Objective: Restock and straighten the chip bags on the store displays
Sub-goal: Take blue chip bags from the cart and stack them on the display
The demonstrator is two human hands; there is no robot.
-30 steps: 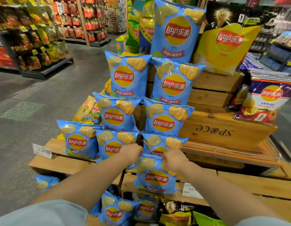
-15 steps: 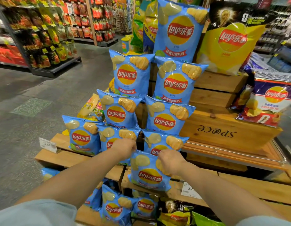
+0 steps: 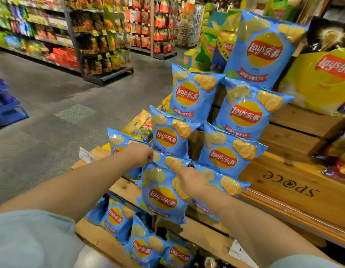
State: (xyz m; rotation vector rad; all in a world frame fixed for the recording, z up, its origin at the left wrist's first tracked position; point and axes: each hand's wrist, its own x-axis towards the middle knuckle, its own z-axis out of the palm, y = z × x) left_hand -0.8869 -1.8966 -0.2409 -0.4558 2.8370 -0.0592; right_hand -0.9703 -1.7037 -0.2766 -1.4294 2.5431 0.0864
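Note:
A blue Lay's chip bag (image 3: 162, 198) hangs in front of the stepped wooden display (image 3: 287, 192). My left hand (image 3: 139, 154) pinches its top left corner. My right hand (image 3: 193, 179) grips its top right corner. Behind it, several more blue Lay's bags (image 3: 225, 153) stand in rising rows up the steps, with one very large blue bag (image 3: 262, 49) at the top. More blue bags (image 3: 117, 219) lie in the low shelf under the held one.
A big yellow Lay's bag (image 3: 322, 78) leans at the upper right. Price tags (image 3: 86, 155) are clipped to the wooden edges. A grey aisle floor (image 3: 51, 117) runs to the left, with stocked snack shelves (image 3: 102, 39) beyond and blue baskets (image 3: 7, 105) at the far left.
The held bag has shifted left and up across the front of the display with both hands on its top corners. The view has swung to the left.

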